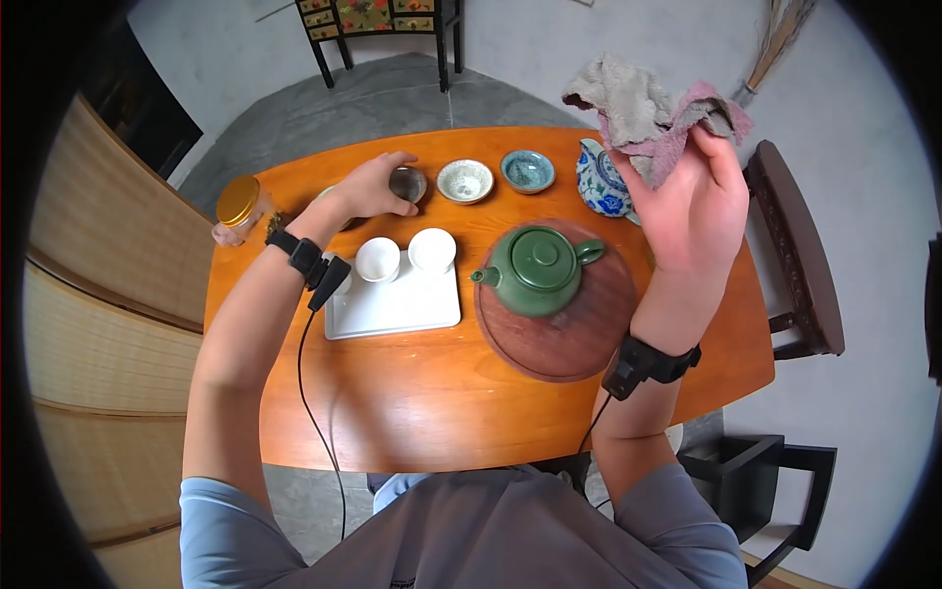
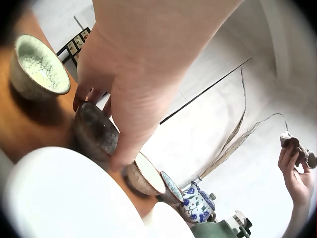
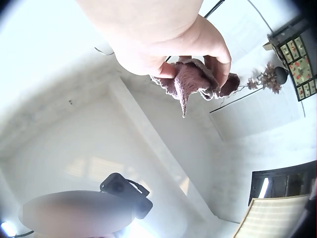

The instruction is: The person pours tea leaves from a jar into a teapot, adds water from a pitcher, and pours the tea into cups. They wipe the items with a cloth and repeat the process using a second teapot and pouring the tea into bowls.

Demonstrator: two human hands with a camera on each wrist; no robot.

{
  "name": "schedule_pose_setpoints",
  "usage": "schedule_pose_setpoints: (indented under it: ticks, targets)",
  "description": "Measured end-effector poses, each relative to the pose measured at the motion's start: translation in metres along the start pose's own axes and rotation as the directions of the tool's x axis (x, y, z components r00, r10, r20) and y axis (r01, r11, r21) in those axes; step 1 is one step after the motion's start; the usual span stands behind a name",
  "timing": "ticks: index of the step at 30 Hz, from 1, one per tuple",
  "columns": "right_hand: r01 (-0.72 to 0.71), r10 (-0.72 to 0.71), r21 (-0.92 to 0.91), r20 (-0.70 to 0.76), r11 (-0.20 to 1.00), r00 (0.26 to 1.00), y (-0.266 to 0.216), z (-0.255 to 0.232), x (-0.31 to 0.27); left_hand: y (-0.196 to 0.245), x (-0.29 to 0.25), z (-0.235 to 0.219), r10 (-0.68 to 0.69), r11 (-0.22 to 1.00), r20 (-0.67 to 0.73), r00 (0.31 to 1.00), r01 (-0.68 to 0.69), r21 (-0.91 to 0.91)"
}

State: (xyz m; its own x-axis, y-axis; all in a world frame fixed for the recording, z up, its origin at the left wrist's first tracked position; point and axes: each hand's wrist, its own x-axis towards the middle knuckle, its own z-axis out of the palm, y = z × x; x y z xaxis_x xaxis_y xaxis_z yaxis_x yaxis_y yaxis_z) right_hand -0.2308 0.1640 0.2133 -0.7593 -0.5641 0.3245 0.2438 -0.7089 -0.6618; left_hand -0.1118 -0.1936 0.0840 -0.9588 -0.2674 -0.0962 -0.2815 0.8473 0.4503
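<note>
In the head view my left hand [image 1: 374, 187] is at the back left of the table, holding a small dark teacup [image 1: 408, 185] between thumb and fingers. The left wrist view shows the thumb on one side of the dark cup [image 2: 94, 130] and fingertips at its far rim. My right hand [image 1: 694, 211] is raised above the right side of the table. It pinches a crumpled grey and pink cloth [image 1: 655, 147], whose folds hang loosely in the right wrist view. To the right of the dark cup stand a pale crackle-glazed cup [image 1: 465, 183] and a blue cup [image 1: 528, 172].
A white tray [image 1: 392, 312] bears white cups [image 1: 378, 260]. On a round wooden board [image 1: 510, 344] sits a green teapot [image 1: 538, 273]. A blue-and-white teapot [image 1: 601, 182] stands behind it. A gold-lidded jar [image 1: 238, 204] is at the left edge, a pale green cup [image 2: 39, 69] nearby.
</note>
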Motion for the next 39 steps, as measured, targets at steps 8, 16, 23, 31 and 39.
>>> schedule_pose_setpoints:
  ticks: [8,16,23,31,39]
  targets:
    - [-0.039,0.034,0.055,0.089,0.998,0.995,0.005,-0.005,0.003,-0.008,-0.035,-0.033,-0.285,0.921,0.031,0.958,0.265,0.286]
    - [-0.165,0.15,0.138,0.113,0.977,0.982,0.046,0.001,0.011,-0.035,-0.057,-0.028,-0.299,0.916,-0.025,0.954,0.294,0.274]
    - [-0.064,0.093,-0.176,0.159,0.982,0.983,0.123,0.032,-0.015,0.056,-0.099,-0.075,-0.156,0.988,-0.436,0.886,0.142,-0.064]
    - [0.217,-0.157,-0.227,0.256,0.949,0.954,0.182,0.062,-0.064,0.153,-0.15,-0.05,0.084,0.985,-0.56,0.824,-0.152,-0.077]
    - [-0.472,0.47,0.071,0.051,0.879,0.881,0.138,0.078,-0.066,0.143,-0.162,-0.027,0.329,0.931,-0.748,0.577,-0.331,0.154]
